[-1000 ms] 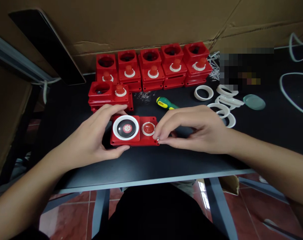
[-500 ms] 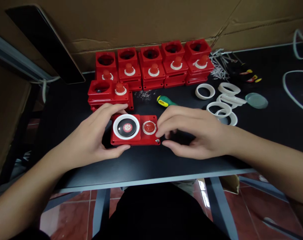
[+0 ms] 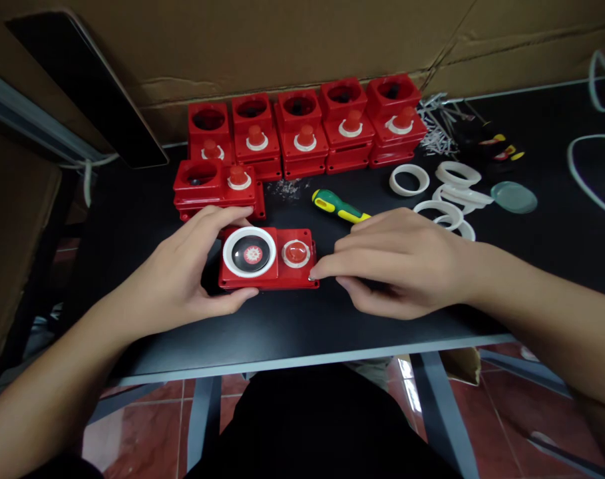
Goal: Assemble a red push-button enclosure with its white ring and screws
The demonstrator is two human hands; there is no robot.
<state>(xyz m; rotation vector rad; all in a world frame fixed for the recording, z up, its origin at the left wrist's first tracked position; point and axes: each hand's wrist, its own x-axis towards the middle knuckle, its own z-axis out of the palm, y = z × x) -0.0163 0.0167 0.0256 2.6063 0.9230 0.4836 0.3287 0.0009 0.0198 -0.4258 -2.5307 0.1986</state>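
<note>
A red plastic unit lies flat on the black table in front of me. It carries a white ring around a black lens and a small red dome. My left hand grips its left end, thumb under the front edge and fingers over the back edge. My right hand rests just right of it, fingers curled, with the forefinger tip touching the unit's front right corner, where a small silver screw sits.
Several more red units stand in a row by the cardboard wall, one more in front. A green and yellow screwdriver lies behind my right hand. White rings, a clear disc and loose screws lie at the right.
My right hand has drawn back a little to the right and its forefinger now presses the unit's front right corner. The left hand has kept its hold.
</note>
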